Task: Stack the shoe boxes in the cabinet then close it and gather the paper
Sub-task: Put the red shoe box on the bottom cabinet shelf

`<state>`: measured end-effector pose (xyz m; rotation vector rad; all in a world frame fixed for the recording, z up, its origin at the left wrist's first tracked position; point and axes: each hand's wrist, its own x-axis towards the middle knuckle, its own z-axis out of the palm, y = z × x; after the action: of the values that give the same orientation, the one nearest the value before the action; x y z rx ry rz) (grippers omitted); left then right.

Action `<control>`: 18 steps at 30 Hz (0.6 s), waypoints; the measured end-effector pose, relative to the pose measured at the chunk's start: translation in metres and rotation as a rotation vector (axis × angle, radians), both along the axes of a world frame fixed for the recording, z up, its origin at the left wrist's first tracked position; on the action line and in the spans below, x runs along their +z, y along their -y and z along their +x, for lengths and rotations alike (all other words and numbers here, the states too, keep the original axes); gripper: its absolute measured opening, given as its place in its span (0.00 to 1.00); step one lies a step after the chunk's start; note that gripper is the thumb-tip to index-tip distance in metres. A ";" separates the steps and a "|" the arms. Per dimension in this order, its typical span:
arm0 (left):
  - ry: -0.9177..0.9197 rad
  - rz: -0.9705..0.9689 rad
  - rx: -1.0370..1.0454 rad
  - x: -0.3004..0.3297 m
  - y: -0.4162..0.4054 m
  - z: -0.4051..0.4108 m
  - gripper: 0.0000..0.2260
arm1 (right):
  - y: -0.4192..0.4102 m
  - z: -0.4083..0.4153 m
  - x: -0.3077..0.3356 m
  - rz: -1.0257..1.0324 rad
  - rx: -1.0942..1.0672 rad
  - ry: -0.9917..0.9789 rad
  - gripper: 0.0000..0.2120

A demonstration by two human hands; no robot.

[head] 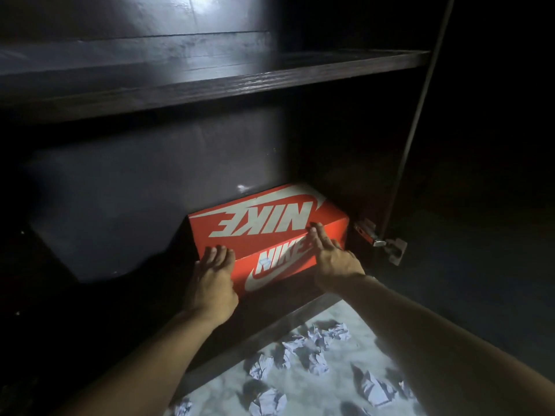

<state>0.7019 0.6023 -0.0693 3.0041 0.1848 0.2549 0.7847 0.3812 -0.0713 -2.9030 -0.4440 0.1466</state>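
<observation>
So far one red shoe box [264, 232] sits on the bottom shelf of the open cabinet [210, 79], left hand [214, 279] and right hand [332, 255] pressing flat-fingered against its front, while crumpled paper [315, 352] lies ungathered on the floor [339, 373].

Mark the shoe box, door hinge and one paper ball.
Nike shoe box [258, 219], head view, orange lid top.
door hinge [379, 242], head view, metal arm.
crumpled paper ball [268, 401], head view, its middle.
</observation>
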 end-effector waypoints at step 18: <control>-0.134 -0.355 -0.027 0.060 0.050 -0.014 0.32 | 0.056 -0.036 0.077 0.010 0.033 0.016 0.24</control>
<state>0.6874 0.5523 -0.0095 2.6679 0.1797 0.0138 0.7485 0.3253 0.0055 -2.8899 -0.4937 0.1254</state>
